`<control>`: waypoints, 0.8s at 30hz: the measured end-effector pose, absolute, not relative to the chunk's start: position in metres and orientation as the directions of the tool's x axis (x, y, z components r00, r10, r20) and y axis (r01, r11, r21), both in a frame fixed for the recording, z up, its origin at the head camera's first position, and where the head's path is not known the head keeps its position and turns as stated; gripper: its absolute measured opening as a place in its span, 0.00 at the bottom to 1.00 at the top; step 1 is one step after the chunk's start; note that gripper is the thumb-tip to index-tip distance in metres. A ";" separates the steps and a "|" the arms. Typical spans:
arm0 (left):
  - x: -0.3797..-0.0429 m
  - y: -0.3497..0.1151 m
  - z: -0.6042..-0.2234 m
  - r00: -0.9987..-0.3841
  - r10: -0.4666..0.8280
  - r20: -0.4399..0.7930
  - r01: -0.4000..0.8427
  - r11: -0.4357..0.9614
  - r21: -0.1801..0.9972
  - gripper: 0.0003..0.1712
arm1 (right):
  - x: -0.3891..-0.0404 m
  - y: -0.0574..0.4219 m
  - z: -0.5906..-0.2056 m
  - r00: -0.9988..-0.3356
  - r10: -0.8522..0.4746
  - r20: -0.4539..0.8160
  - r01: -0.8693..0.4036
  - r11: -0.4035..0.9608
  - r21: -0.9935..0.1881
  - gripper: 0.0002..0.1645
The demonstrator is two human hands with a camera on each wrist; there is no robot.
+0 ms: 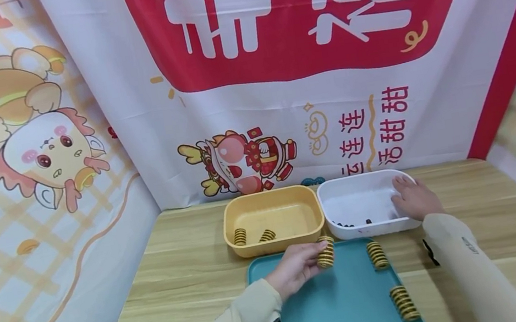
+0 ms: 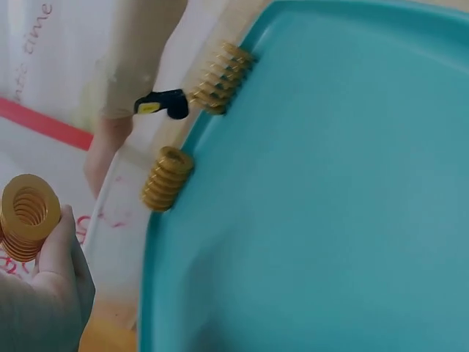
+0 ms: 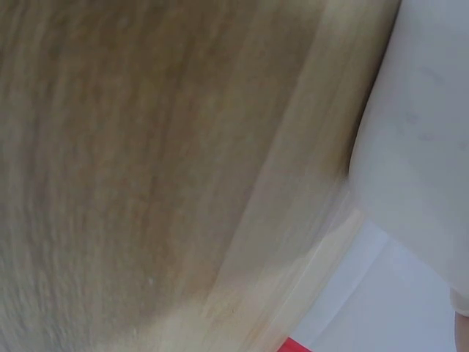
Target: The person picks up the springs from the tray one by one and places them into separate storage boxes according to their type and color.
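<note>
My left hand (image 1: 296,269) grips a gold coil spring (image 1: 325,252) between thumb and fingers, above the upper part of a teal tray (image 1: 344,304). The left wrist view shows this spring's hollow end toward the camera. On the tray's right edge lie two more gold springs, an upper spring (image 1: 377,255) and a lower spring (image 1: 404,303). At the right end of a white bin (image 1: 373,229), my right hand (image 1: 416,197) reaches over the rim with its fingers inside. In the right wrist view the bin's outer wall (image 3: 418,161) hides most of that hand.
A yellow bin (image 1: 276,246) stands left of the white one, holding a left spring (image 1: 240,236) and a right spring (image 1: 267,235). Several small black pieces (image 1: 345,225) lie in the white bin. A printed cloth (image 1: 131,118) hangs behind the wooden table (image 1: 171,285).
</note>
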State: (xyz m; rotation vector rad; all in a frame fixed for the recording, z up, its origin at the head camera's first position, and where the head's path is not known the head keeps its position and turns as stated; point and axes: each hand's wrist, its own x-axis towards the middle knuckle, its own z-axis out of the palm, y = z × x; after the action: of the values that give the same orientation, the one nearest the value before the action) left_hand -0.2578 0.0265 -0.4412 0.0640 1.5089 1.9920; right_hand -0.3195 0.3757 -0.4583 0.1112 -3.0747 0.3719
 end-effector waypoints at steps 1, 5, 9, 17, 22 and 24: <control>-0.261 0.025 -0.439 -0.808 0.496 -0.319 -0.440 -0.148 0.886 0.20 | -0.320 0.376 -0.458 -0.997 -0.065 0.052 -0.076 0.969 -0.235 0.36; -0.276 0.020 -0.431 -0.876 0.406 -0.259 -0.328 -0.108 0.939 0.22 | -0.321 0.375 -0.458 -0.997 -0.062 0.051 -0.072 0.969 -0.238 0.36; -0.291 0.015 -0.431 -0.925 0.307 -0.223 -0.235 -0.004 0.972 0.24 | -0.322 0.376 -0.458 -0.997 -0.059 0.046 -0.069 0.967 -0.247 0.36; -0.308 0.010 -0.425 -0.970 0.203 -0.130 -0.098 0.163 0.982 0.22 | -0.323 0.378 -0.457 -0.999 -0.032 0.020 -0.036 0.964 -0.265 0.37; -0.319 0.006 -0.421 -0.981 0.187 0.041 0.116 0.411 0.904 0.20 | -0.322 0.378 -0.458 -0.999 -0.043 0.033 -0.050 0.964 -0.260 0.36; -0.322 0.004 -0.421 -0.979 0.188 0.084 0.167 0.483 0.859 0.19 | -0.321 0.377 -0.458 -0.998 -0.049 0.039 -0.057 0.964 -0.258 0.36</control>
State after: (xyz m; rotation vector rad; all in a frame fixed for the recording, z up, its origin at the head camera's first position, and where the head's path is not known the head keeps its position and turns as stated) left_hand -0.3223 0.0037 -0.4209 0.3215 2.6871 1.5528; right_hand -0.3207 0.3765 -0.4583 0.0830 -3.0816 0.4060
